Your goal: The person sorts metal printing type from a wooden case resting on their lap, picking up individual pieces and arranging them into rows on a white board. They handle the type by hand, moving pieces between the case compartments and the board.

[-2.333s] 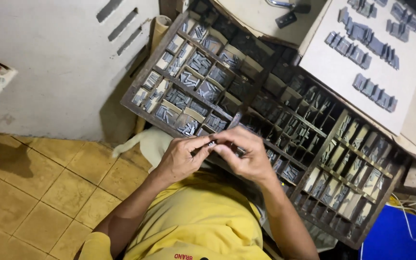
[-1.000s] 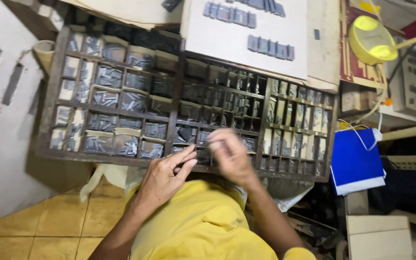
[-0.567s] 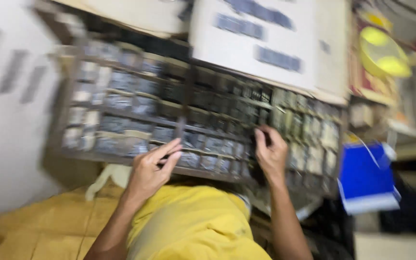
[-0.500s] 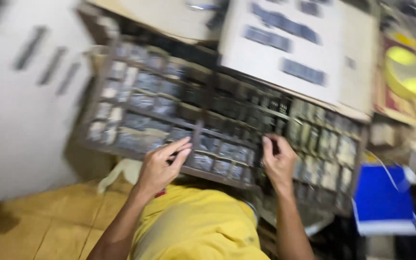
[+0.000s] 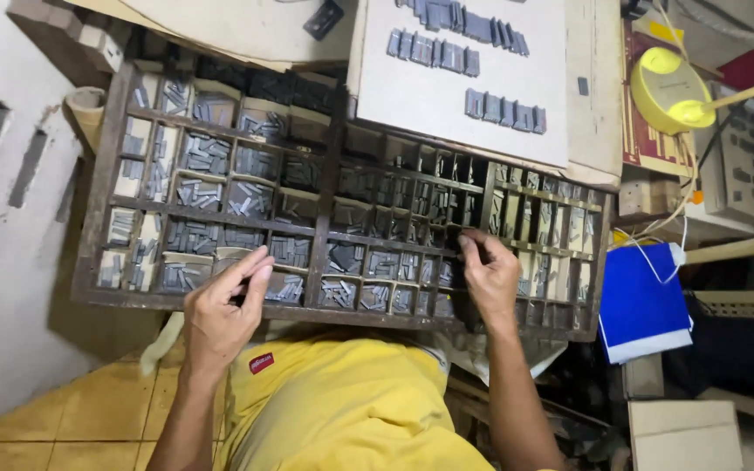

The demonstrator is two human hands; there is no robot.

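Note:
A dark wooden type case point(image 5: 89, 262) with many small compartments of grey metal type pieces point(image 5: 246, 199) lies in front of me. My left hand point(image 5: 220, 305) rests at the case's near edge on the left. Its fingers and thumb are closed around a thin dark stick that is mostly hidden. My right hand point(image 5: 489, 272) reaches into a narrow compartment right of the middle, fingertips bent down among the pieces. Whether it pinches a piece is hidden. I wear a yellow shirt point(image 5: 342, 410).
A white board point(image 5: 455, 105) with rows of grey type blocks lies across the case's far edge. A yellow lamp point(image 5: 669, 87), a blue folder point(image 5: 643, 301) and boxes crowd the right. A grey wall point(image 5: 10, 262) stands left, over a tiled floor point(image 5: 63, 410).
My hands were together over the case's middle holding the stick. They have parted: the right moved right into a compartment and the left stayed near the front edge. The view has steadied.

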